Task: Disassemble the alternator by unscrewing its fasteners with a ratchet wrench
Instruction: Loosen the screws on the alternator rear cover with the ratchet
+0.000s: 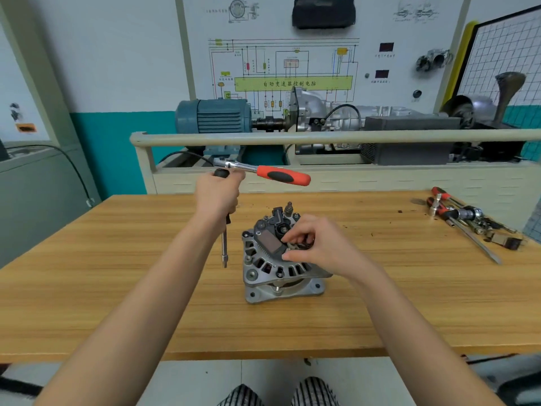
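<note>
- The alternator (281,259) is stood on the wooden desk (117,288), near the middle and just in front of the person.
- It is made of grey metal, round in shape, with slots cut all around its rim and a flat plate with bolt holes at the bottom.
- A black plastic part (272,235) is seen on its top, and a small metal stud sticks up at the back.
- The ratchet wrench (260,171) is held up in the air by the left hand (218,194), away from the alternator. The fingers of this grip are curled tight round a black knob at the top of the long thin metal bar (224,247), which points down and ends above the desk.
- The wrench handle is red and black and looks rubbery; its head is shiny metal.
- The right hand (319,244) is rested on top of the alternator. Its fingertips are pinched together on something small there; what it is cannot be told.
- The job looks only partly done: the two metal halves are still joined, so more fasteners are likely left.
- More tools (462,218) with red handles are laid at the far right of the desk.
</note>
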Available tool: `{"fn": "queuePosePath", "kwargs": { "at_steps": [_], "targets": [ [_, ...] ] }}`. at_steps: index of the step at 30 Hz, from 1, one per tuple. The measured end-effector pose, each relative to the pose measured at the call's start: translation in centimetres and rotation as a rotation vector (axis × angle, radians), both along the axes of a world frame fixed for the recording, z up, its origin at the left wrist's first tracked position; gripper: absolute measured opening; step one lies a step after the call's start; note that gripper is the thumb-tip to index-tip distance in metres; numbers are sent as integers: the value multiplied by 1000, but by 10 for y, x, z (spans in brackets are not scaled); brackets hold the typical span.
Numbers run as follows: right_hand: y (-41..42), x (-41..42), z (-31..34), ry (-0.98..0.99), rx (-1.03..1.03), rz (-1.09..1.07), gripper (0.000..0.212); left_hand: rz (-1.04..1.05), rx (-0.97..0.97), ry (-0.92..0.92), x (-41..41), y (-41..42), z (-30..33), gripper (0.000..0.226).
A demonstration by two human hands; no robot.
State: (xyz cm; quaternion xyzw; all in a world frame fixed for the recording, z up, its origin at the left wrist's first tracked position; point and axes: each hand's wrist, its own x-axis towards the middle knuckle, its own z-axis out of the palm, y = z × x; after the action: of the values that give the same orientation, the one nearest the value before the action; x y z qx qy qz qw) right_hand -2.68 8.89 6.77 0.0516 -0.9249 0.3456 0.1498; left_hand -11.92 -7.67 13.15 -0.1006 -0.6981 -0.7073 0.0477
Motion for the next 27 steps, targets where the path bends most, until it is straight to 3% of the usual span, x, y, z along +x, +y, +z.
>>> {"fn": "queuePosePath", "kwargs": {
  "at_steps": [4,9,17,22,27],
  "targets": [
    [2,-3,0,-24,93,0,22,-73,13,-145,-6,0,-24,26],
    [2,-5,-5,40,144,-15,11,-155,-122,-181,-10,5,-38,24],
    [9,-1,0,114,-149,48,21,-203,-287,-210,-5,15,-44,20],
    [14,2,-2,127,-254,16,18,-158,-399,-114,1,19,-39,21],
    [16,5,-3,164,-358,-46,20,-266,-177,-108,11,26,-30,11]
  ]
}}
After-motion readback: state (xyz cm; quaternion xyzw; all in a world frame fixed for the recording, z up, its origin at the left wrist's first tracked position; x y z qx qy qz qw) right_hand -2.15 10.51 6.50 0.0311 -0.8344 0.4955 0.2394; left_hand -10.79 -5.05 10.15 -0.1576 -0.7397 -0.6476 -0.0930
